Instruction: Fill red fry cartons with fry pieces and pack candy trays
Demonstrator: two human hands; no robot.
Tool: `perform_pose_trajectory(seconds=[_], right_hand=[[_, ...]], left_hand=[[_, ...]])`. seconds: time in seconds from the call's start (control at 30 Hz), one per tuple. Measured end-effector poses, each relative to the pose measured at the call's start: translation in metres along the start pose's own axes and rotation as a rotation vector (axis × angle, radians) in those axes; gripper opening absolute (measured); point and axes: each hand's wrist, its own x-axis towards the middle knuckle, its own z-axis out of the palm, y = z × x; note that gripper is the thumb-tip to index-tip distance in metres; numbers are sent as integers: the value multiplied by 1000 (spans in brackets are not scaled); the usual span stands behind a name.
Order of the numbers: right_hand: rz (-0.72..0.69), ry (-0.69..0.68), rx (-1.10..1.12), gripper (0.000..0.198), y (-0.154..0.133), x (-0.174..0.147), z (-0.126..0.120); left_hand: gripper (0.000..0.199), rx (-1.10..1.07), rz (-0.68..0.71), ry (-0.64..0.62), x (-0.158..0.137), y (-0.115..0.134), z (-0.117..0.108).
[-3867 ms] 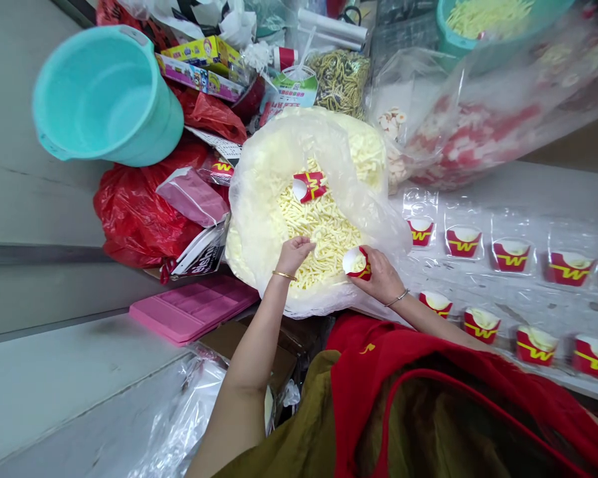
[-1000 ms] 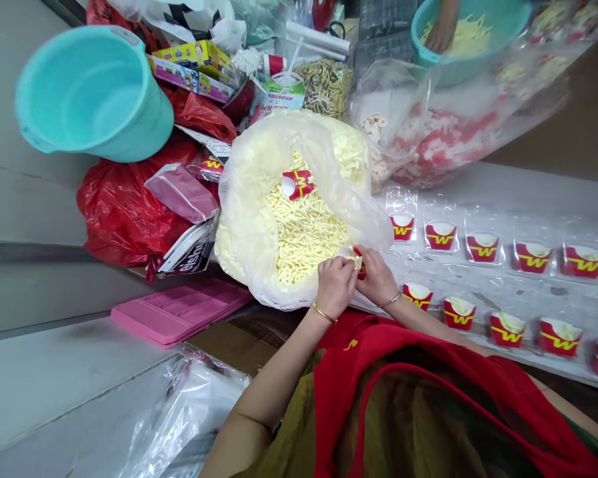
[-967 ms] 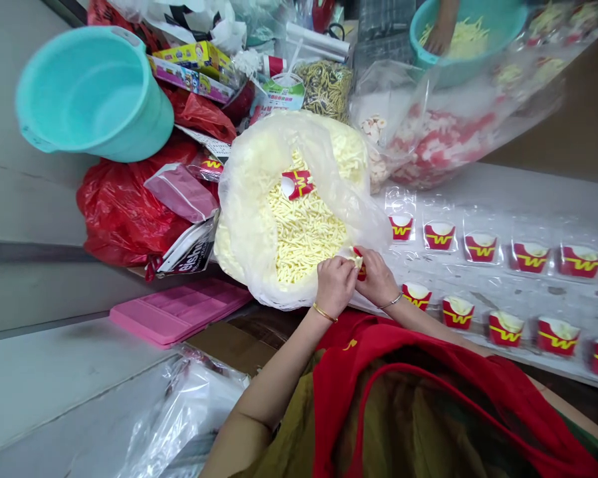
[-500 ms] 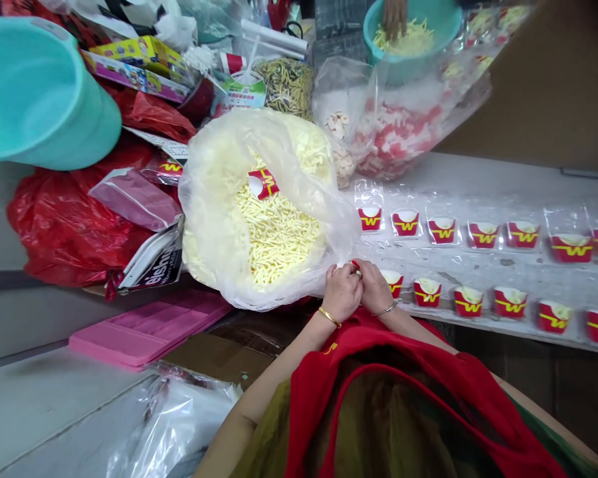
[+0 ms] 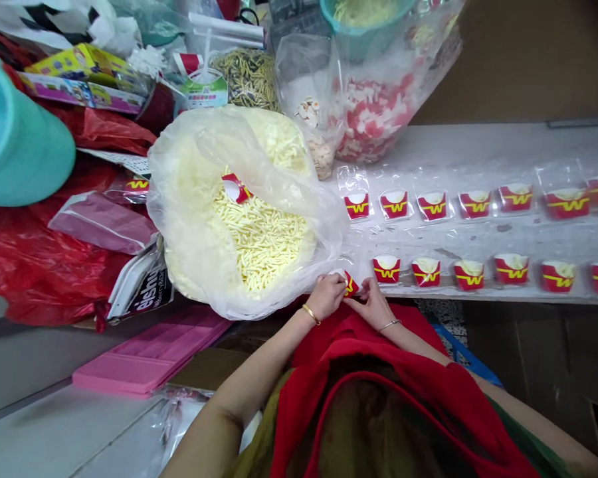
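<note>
Between my hands, at the table's near edge, is a small red fries carton [image 5: 350,284] with a yellow mark. My left hand [image 5: 327,297] pinches its left side, fingers closed. On the other side, my right hand [image 5: 375,307] has thumb and fingers apart close to the carton; whether they touch it I cannot tell. Left of them sits a big open plastic bag [image 5: 189,219] of small pale yellow sticks [image 5: 269,249]. Another red carton [image 5: 236,188] lies on those sticks. Two rows of similar cartons in clear sleeves [image 5: 387,269] extend rightward.
Bags of pink and white pieces [image 5: 371,109] and green strands [image 5: 249,78] stand behind. A turquoise basin [image 5: 369,36] is at the top, a turquoise bucket [image 5: 24,139] at far left. Red plastic bags [image 5: 34,259] and a pink tray [image 5: 144,352] lie left.
My hands were together; now they have parted and the carton shows between them. The view has shifted, so the bag appears farther left. Another person's hand in the basin is out of view.
</note>
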Motion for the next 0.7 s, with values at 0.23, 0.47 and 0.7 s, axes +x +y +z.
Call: perform_pose_trajectory(seconds=[0.23, 0.47, 0.7], right_hand=[[296, -235, 357, 36, 25, 12, 28], [353, -55, 542, 26, 39, 17, 19], [304, -6, 553, 36, 47, 20, 10]], left_hand=[[27, 185, 74, -65, 35, -29, 2], [22, 92, 281, -205, 68, -43, 36], [26, 292, 227, -129, 83, -22, 32]])
